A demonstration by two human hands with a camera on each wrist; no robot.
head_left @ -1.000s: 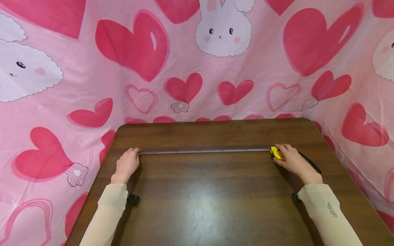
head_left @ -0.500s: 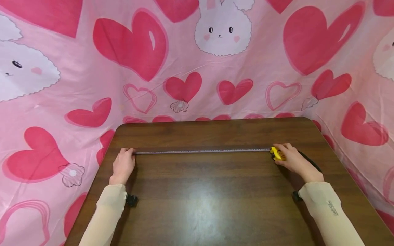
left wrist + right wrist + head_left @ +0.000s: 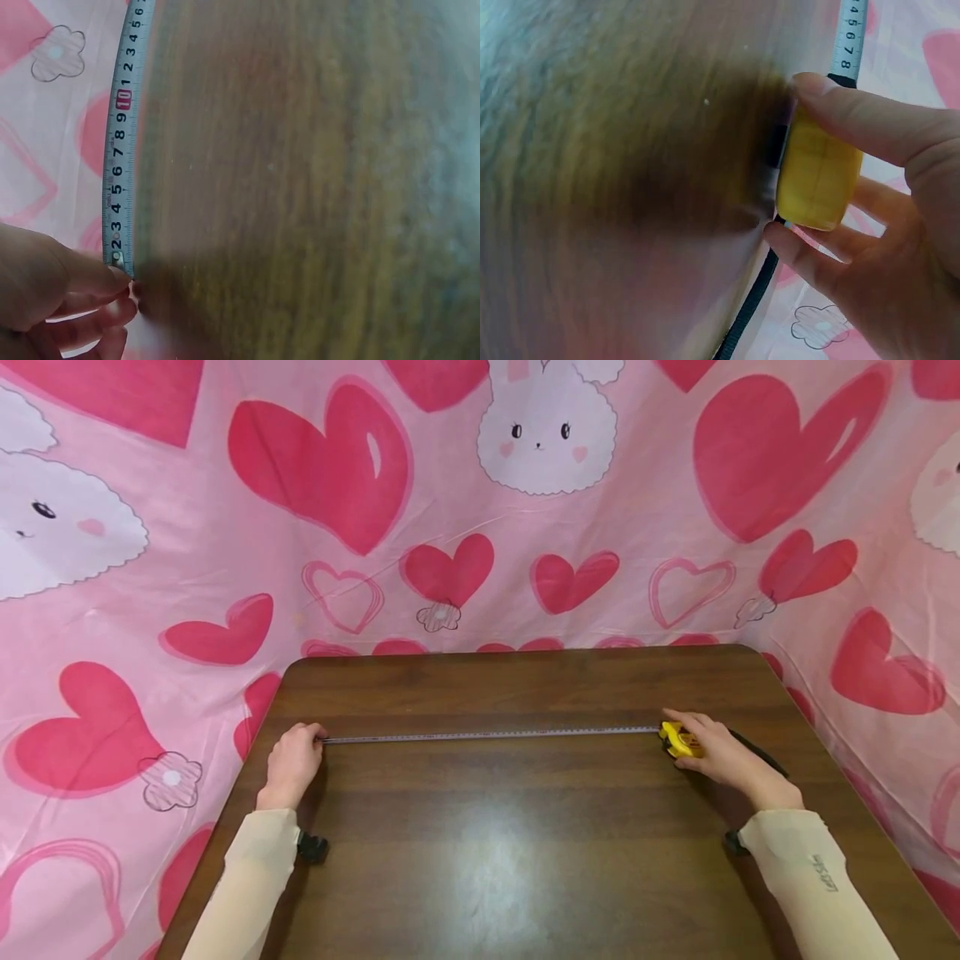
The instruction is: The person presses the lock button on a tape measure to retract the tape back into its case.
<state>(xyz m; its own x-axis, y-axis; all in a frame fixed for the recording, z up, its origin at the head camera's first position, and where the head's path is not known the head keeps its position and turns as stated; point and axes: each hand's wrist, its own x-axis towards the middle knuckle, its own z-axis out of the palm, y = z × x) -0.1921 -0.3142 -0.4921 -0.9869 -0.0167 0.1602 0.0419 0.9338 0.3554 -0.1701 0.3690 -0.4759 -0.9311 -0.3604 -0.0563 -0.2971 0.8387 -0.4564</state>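
Observation:
A yellow tape measure point(image 3: 678, 740) with black parts sits at the right of the table, gripped by my right hand point(image 3: 720, 758). In the right wrist view its yellow case point(image 3: 819, 172) lies between the thumb and the curled fingers. The pale measuring blade point(image 3: 487, 735) runs out of the case in a nearly straight line across the table. At the left, my left hand point(image 3: 294, 764) pinches the blade's free end. The left wrist view shows thumb and fingertips on the end of the numbered blade point(image 3: 120, 150), close to its first marks.
The brown wooden table point(image 3: 487, 835) has rounded far corners. Pink cloth point(image 3: 570, 518) with hearts and rabbits hangs behind it and on both sides. A black strap point(image 3: 759, 753) trails from the tape measure beside the right hand.
My left hand has moved left and slightly nearer with the blade's end, and more blade shows between the hands. The right hand stays around the case, almost in place.

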